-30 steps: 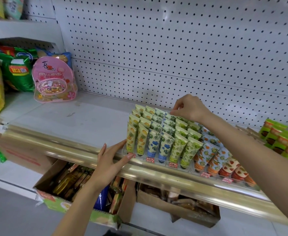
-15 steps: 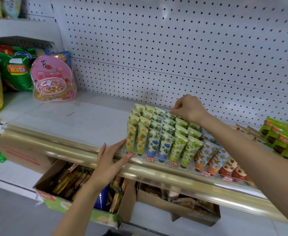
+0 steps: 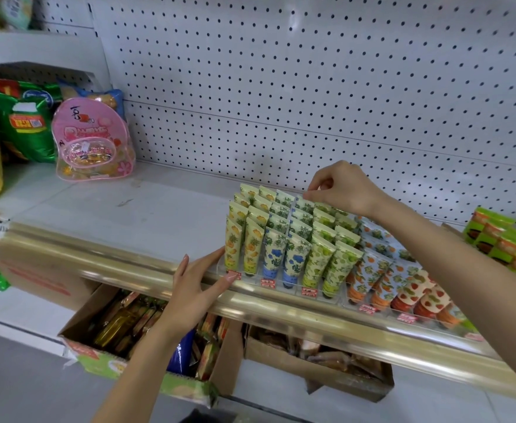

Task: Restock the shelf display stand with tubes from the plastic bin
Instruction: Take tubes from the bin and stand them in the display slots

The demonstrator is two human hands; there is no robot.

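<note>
A clear tiered display stand (image 3: 252, 277) sits on the shelf behind the gold rail, packed with rows of upright printed tubes (image 3: 293, 236) in yellow, blue and green patterns. My left hand (image 3: 197, 283) lies flat against the stand's front left corner, fingers straight. My right hand (image 3: 342, 186) reaches over the back row and pinches the crimped top of a green-patterned tube (image 3: 304, 204) there. No plastic bin is in view.
A second stand with orange and strawberry tubes (image 3: 403, 288) adjoins on the right, then green boxes (image 3: 501, 239). Snack bags and a pink pouch (image 3: 90, 141) stand at the left. Open cardboard boxes (image 3: 147, 340) fill the lower shelf. Pegboard wall (image 3: 311, 87) behind.
My right hand has stayed at the back row, fingertips shifting slightly on the tube top. The left hand has not moved.
</note>
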